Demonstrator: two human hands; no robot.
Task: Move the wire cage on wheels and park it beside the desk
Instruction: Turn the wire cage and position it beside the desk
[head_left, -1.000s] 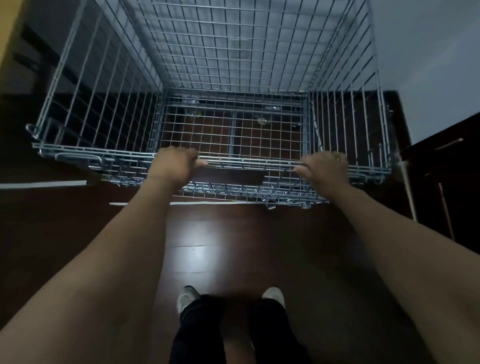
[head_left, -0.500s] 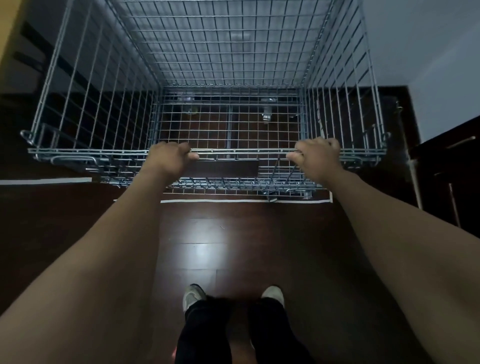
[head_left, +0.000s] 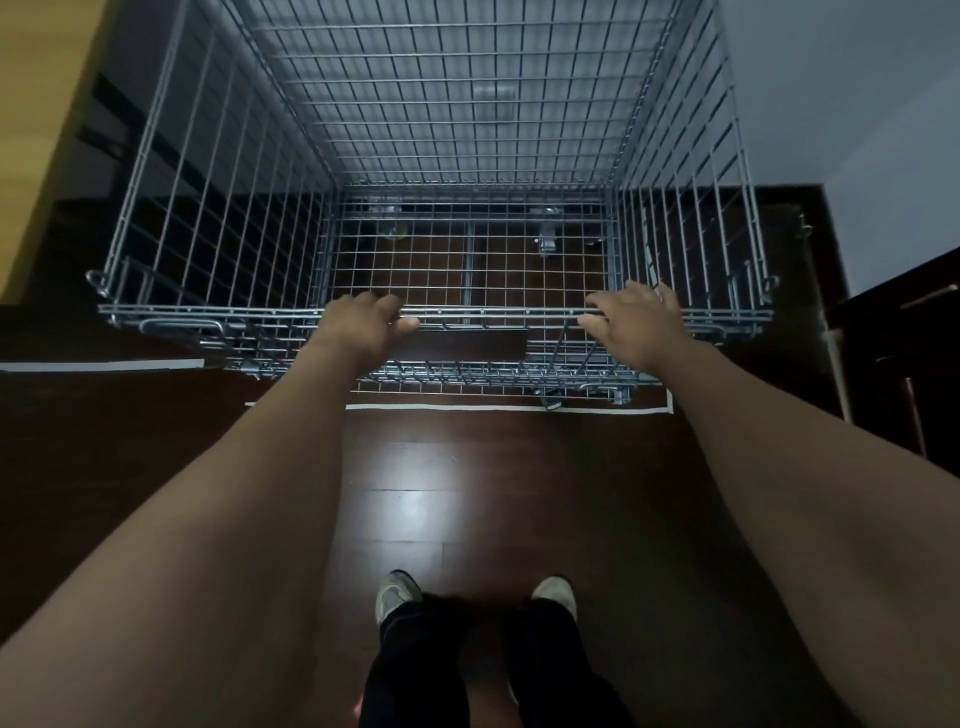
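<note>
Head view: cage (head_left: 467, 130) stands inside a white tape line (head_left: 498, 408) on the floor. Left hand (head_left: 363, 325) grips the cage's near rail; right hand (head_left: 636, 322) rests on it, fingers loosened.

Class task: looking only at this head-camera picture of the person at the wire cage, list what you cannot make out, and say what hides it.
Head view:
- Cage top: cut off by the upper edge.
- Wheels: small, seen only through the mesh floor; their count is unclear.
- Right hand: fingers look loose on the rail; grip uncertain. Left hand curls round it.
- Dark furniture at right: cut by the edge, too dark to tell if it is the desk.
</note>
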